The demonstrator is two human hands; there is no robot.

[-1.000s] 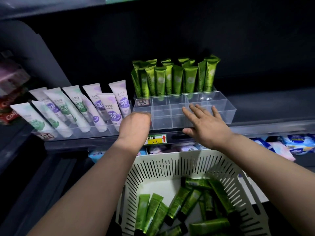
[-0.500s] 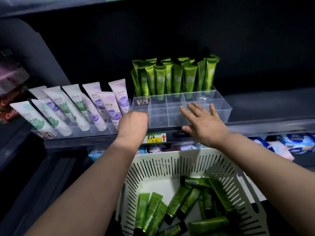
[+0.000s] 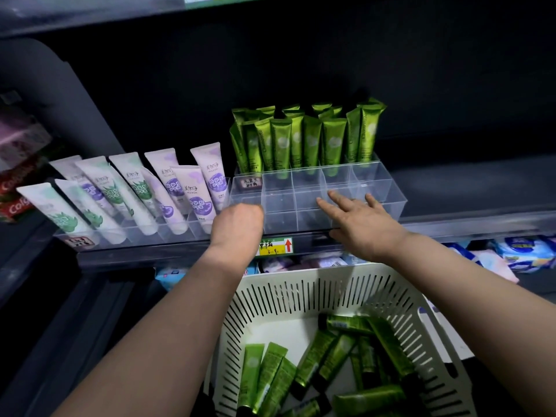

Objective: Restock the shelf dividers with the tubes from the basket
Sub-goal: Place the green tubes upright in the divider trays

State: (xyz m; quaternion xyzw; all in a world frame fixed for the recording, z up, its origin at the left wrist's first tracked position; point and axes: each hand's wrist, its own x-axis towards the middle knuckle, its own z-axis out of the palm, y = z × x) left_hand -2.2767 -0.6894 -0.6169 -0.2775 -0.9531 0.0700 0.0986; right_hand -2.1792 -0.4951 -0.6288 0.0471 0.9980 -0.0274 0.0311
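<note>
A clear divider tray (image 3: 394,197) sits at the shelf's front edge. Its back cells hold several upright green tubes (image 3: 307,139); the front cells are bare. My left hand (image 3: 237,227) is curled at the tray's front-left corner, gripping it, with the fingertips hidden behind the hand. Fingers straight, my right hand (image 3: 361,224) lies flat on the tray's front cells. Below, a white slotted basket (image 3: 301,284) holds several loose green tubes (image 3: 331,356) lying flat.
White tubes with purple and green prints (image 3: 135,191) lean in a second divider to the left. Red toothpaste boxes (image 3: 15,203) lie at the far left. A yellow price label (image 3: 275,245) is on the shelf lip. Soft packets (image 3: 523,254) fill the lower shelf.
Both hands stay on the divider tray. The tray and hands have shifted slightly back on the shelf.
</note>
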